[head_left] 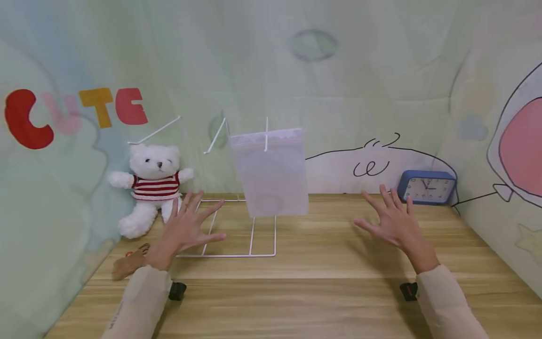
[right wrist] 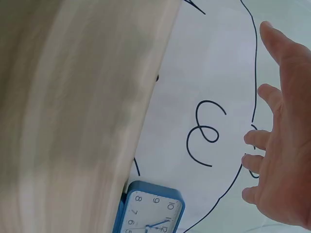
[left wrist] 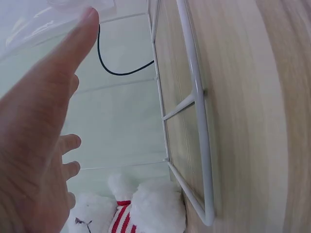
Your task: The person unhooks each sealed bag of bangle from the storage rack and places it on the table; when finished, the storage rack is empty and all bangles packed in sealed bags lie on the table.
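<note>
My left hand is spread with straight fingers over the left part of a white wire rack and holds nothing. The rack has a flat base frame on the table and several slanted prongs higher up. From a prong hangs a translucent zip bag, to the right of my left hand. My right hand is also spread, holding nothing, above the table's right side. Nearest to it is a blue alarm clock, behind and to the right. In the right wrist view the fingers of that hand stretch out straight.
A white teddy bear in a striped shirt sits at the back left. Beside my left wrist lies a small brown item. The wooden table meets a printed cloth backdrop at the rear.
</note>
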The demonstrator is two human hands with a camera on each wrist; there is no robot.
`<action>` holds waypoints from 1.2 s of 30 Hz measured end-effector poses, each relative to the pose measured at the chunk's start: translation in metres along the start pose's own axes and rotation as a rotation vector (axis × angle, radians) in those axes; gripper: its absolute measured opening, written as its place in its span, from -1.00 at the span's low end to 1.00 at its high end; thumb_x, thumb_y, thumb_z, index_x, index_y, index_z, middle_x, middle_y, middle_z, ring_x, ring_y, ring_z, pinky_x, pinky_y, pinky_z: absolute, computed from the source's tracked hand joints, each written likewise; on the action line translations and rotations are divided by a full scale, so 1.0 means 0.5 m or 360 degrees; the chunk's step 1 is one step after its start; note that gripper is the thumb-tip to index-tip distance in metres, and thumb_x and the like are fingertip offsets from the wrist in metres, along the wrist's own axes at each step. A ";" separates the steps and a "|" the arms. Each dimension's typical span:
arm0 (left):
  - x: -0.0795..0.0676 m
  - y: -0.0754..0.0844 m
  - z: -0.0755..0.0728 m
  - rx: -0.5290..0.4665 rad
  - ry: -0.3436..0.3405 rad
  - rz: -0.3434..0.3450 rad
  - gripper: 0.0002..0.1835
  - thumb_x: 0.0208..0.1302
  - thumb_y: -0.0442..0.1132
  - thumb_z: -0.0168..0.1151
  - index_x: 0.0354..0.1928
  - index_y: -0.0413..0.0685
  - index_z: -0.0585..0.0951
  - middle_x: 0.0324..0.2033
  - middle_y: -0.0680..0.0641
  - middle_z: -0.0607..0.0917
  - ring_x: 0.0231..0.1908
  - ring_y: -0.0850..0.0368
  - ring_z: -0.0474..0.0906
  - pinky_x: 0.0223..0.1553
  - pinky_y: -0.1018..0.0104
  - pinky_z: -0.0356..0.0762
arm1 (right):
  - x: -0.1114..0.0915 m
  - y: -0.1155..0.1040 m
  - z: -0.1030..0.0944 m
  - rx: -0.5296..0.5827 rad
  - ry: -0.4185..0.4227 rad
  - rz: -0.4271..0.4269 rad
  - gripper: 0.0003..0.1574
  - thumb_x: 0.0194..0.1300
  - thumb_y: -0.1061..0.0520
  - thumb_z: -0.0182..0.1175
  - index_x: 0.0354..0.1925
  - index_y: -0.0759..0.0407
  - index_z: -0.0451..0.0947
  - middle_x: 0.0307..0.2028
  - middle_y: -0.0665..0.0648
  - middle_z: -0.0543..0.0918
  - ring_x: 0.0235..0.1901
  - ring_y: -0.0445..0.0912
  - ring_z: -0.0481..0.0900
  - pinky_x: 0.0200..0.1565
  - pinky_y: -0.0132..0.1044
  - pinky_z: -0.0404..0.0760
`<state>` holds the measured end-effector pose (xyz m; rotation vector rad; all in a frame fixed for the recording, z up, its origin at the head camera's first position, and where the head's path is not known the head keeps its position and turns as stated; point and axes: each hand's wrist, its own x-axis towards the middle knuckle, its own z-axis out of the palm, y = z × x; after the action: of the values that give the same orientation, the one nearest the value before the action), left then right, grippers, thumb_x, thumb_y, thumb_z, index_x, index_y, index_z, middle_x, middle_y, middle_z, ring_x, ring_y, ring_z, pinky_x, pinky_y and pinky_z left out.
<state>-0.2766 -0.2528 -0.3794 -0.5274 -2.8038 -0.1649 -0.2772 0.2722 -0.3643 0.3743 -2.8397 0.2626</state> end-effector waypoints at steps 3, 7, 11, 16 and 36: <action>-0.001 -0.003 0.004 -0.0006 0.0008 -0.0011 -0.03 0.04 0.51 0.25 0.49 0.31 0.32 0.50 -0.40 0.07 0.48 -0.48 -0.18 0.35 -0.46 -0.33 | 0.010 -0.007 -0.002 0.0009 -0.0004 0.0000 0.10 0.28 -0.56 0.03 0.57 -0.11 0.05 0.54 0.43 -0.13 0.48 0.43 -0.21 0.30 0.50 -0.34; 0.002 -0.006 0.010 0.0005 0.0017 -0.0009 -0.02 0.03 0.51 0.26 0.48 0.31 0.33 0.50 -0.39 0.07 0.48 -0.48 -0.17 0.35 -0.47 -0.32 | 0.024 -0.019 -0.006 0.0015 0.0011 -0.0002 0.11 0.29 -0.56 0.01 0.58 -0.10 0.03 0.54 0.42 -0.12 0.49 0.42 -0.20 0.33 0.45 -0.36; 0.007 -0.007 0.012 0.0003 0.0014 0.0002 -0.03 0.03 0.50 0.26 0.47 0.29 0.34 0.49 -0.41 0.10 0.48 -0.47 -0.16 0.34 -0.48 -0.30 | 0.036 -0.033 -0.010 0.0041 0.0034 -0.0009 0.10 0.30 -0.54 0.01 0.58 -0.07 0.03 0.54 0.42 -0.08 0.49 0.41 -0.16 0.36 0.41 -0.34; 0.005 -0.006 0.011 -0.0038 0.0016 0.0035 -0.06 0.05 0.45 0.29 0.46 0.23 0.37 0.45 -0.46 0.15 0.44 -0.53 -0.08 0.31 -0.52 -0.21 | 0.051 -0.057 -0.007 0.0119 0.0054 -0.0016 0.10 0.31 -0.53 0.00 0.59 -0.05 0.01 0.52 0.42 -0.01 0.48 0.40 -0.10 0.35 0.43 -0.27; -0.007 -0.027 0.023 -0.0219 -0.0091 0.0061 -0.05 0.03 0.33 0.42 0.44 0.09 0.39 0.36 -0.48 0.31 0.34 -0.57 0.16 0.19 -0.63 -0.09 | 0.108 -0.164 0.001 0.0645 0.0230 -0.0101 -0.02 0.36 -0.24 0.24 0.55 0.05 0.12 0.39 0.34 0.37 0.38 0.28 0.28 0.36 0.39 -0.04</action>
<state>-0.2812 -0.2648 -0.3921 -0.6262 -2.8499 -0.3421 -0.3050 0.1820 -0.3380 0.5006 -2.6160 0.8220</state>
